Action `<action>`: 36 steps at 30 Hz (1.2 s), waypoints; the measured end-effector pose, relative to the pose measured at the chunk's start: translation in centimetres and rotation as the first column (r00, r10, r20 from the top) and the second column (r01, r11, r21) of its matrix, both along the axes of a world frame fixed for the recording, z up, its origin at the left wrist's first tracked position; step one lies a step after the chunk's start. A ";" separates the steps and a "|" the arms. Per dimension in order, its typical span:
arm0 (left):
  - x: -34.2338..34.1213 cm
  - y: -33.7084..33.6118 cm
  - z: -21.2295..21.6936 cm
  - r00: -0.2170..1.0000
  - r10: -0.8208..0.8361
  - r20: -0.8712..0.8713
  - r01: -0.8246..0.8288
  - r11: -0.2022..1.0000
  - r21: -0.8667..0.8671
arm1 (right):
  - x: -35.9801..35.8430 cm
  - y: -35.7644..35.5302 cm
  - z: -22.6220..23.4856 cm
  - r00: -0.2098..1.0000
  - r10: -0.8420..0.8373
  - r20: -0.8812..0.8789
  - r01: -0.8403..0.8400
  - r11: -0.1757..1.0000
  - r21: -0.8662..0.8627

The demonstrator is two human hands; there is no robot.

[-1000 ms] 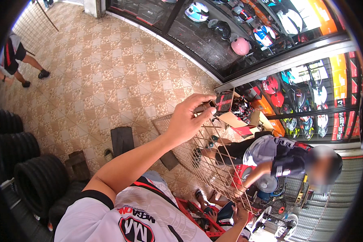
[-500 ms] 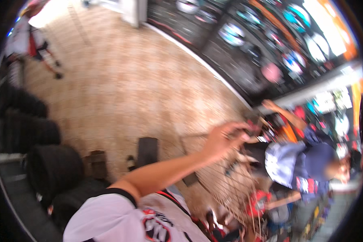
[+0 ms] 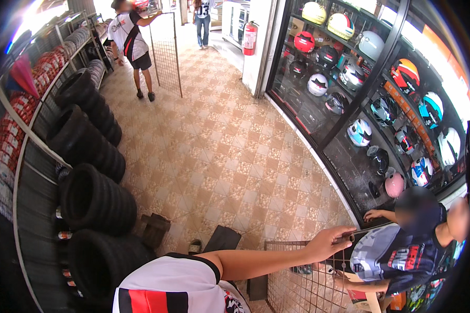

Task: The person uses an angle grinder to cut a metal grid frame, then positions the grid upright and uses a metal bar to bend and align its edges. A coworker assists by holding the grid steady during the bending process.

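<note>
My left hand (image 3: 330, 241) reaches out to the right and is closed on the top edge of a wire mesh panel (image 3: 303, 281) that stands upright at the lower right. My right hand is out of sight. A crouching person in a dark printed shirt (image 3: 402, 253) is just beyond the panel. That person's hand (image 3: 376, 214) rests near the panel's top far corner, a short way from mine. My white, red and black shirt fills the bottom edge.
Stacked tyres (image 3: 94, 198) on racks line the left side. A glass showcase of helmets (image 3: 371, 104) curves along the right. Small dark blocks (image 3: 154, 229) lie on the tiled floor near my feet. Far back, a person (image 3: 130, 41) holds another mesh panel (image 3: 167, 52).
The view has swung left and up along the tiled aisle, so the hand and panel now sit low right. My left hand keeps its hold on the panel's top edge.
</note>
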State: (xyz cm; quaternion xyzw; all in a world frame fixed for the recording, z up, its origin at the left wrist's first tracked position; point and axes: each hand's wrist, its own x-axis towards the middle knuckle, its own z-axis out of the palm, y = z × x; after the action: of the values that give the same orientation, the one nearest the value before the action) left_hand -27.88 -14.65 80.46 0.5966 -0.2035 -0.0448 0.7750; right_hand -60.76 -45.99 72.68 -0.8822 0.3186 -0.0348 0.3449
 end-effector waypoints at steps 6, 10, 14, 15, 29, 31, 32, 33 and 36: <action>0.3 -0.4 -0.2 0.998 -0.012 0.058 0.012 1.000 -0.006 | 0.2 -0.6 0.2 1.000 0.031 -0.001 -0.031 0.999 -0.020; 0.3 -0.6 -0.2 0.999 -0.007 0.045 0.007 1.000 -0.004 | 0.0 -1.0 0.5 0.999 0.050 -0.001 -0.050 0.998 -0.033; 0.5 -0.9 -0.6 0.999 0.010 0.048 -0.007 0.998 -0.068 | -0.1 -1.3 0.6 0.998 0.066 -0.001 -0.066 0.997 -0.045; 0.6 -1.2 -0.7 0.999 -0.044 -0.025 0.042 0.994 -0.103 | -0.1 -1.4 0.6 0.998 0.070 0.000 -0.070 0.996 -0.046; -7.5 -7.8 -4.8 0.938 -0.038 -0.346 0.132 0.958 0.253 | -2.2 -3.2 0.3 0.994 0.108 0.029 -0.105 0.992 -0.068; -8.4 -9.3 -4.5 0.881 -0.239 -0.409 0.332 0.928 0.172 | -3.1 -4.0 0.0 0.992 0.125 0.026 -0.123 0.989 -0.082; -8.4 -10.1 -4.3 0.876 -0.197 -0.440 0.302 0.936 0.181 | -3.5 -4.6 -0.2 0.990 0.136 0.025 -0.134 0.987 -0.089; -8.3 -10.8 -3.9 0.869 -0.147 -0.473 0.263 0.946 0.189 | -4.1 -5.1 -0.3 0.989 0.145 0.031 -0.142 0.985 -0.096; -6.4 -11.6 -3.2 0.805 -0.061 -0.590 0.168 0.977 0.128 | -5.0 -6.6 -0.5 0.960 0.278 0.022 -0.270 0.945 -0.183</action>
State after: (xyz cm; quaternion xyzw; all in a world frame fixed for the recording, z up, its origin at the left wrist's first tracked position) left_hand -34.26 -26.29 77.22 0.6060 0.0128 -0.2897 0.7407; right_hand -65.72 -52.54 72.15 -0.9442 0.1803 -0.0359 0.2734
